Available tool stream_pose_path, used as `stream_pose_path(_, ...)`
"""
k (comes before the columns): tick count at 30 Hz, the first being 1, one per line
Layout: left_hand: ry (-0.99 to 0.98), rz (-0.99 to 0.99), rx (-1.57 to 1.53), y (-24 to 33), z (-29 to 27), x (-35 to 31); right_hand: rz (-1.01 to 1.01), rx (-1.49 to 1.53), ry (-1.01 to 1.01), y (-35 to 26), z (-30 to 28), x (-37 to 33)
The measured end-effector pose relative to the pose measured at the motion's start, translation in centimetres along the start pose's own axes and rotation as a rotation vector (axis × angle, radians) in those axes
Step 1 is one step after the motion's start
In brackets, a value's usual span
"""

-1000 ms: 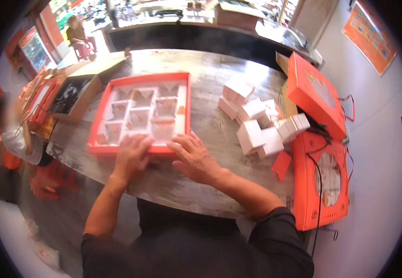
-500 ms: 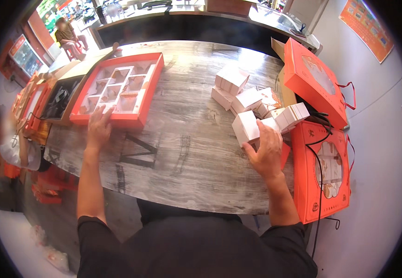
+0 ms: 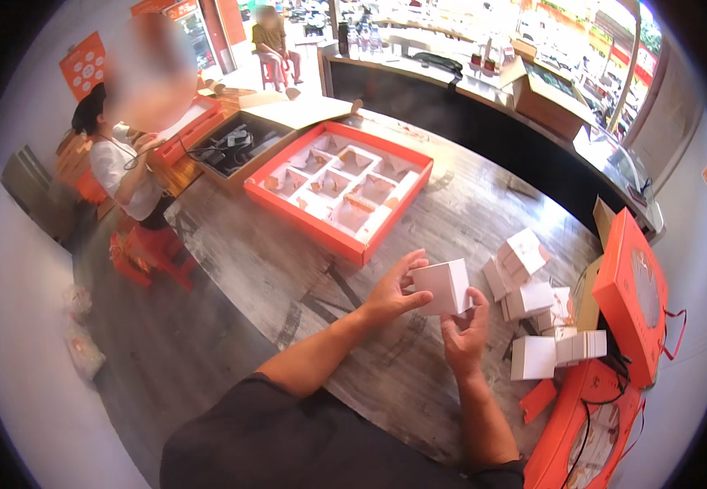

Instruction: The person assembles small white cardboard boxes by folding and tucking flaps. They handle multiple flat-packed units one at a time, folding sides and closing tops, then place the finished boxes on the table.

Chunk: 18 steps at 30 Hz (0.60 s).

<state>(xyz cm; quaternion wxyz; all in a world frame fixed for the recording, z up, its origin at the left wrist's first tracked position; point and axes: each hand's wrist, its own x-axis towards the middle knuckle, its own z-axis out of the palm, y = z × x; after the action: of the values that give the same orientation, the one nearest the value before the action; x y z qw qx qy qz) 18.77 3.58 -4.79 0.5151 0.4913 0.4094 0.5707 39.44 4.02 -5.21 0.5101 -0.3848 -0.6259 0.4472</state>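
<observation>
A small white box (image 3: pixel 449 285) is held above the table between my two hands. My left hand (image 3: pixel 396 291) grips its left side, thumb across the near face. From the right and below, my right hand (image 3: pixel 465 330) pinches the lower right edge. Several more small white boxes (image 3: pixel 528 300) lie stacked and tilted on the table to the right of my hands. Beyond my left hand sits a shallow red tray-like box (image 3: pixel 304 218), with white dividers (image 3: pixel 330 181) forming compartments inside it.
Red gift boxes with windows and ribbon handles (image 3: pixel 624 289) stand at the right, a black cable (image 3: pixel 588 432) over one. An open carton (image 3: pixel 235 151) with dark cables lies far left. A co-worker in white (image 3: pixel 117 167) works at the left end. A dark-fronted counter (image 3: pixel 451 110) runs behind.
Both hands have come together: the left has left the red tray's edge, and the right has lifted a white box off the pile. The view has swung leftward.
</observation>
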Motion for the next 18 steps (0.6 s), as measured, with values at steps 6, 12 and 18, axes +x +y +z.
stream_pose_path(6, 0.078, 0.041, 0.046, -1.2, -2.0, 0.4, 0.041, 0.284, -0.2, 2.8, -0.2, 0.4)
stream_pose_path(12, 0.09, 0.212, 0.279, -0.5, -1.2, -0.3, -0.046, 0.021, -0.184, 0.6, -0.9, -0.1)
stream_pose_path(18, 0.078, 0.115, 0.097, -0.5, -1.2, -0.8, 0.072, 0.282, -0.219, 0.9, -0.5, -0.6)
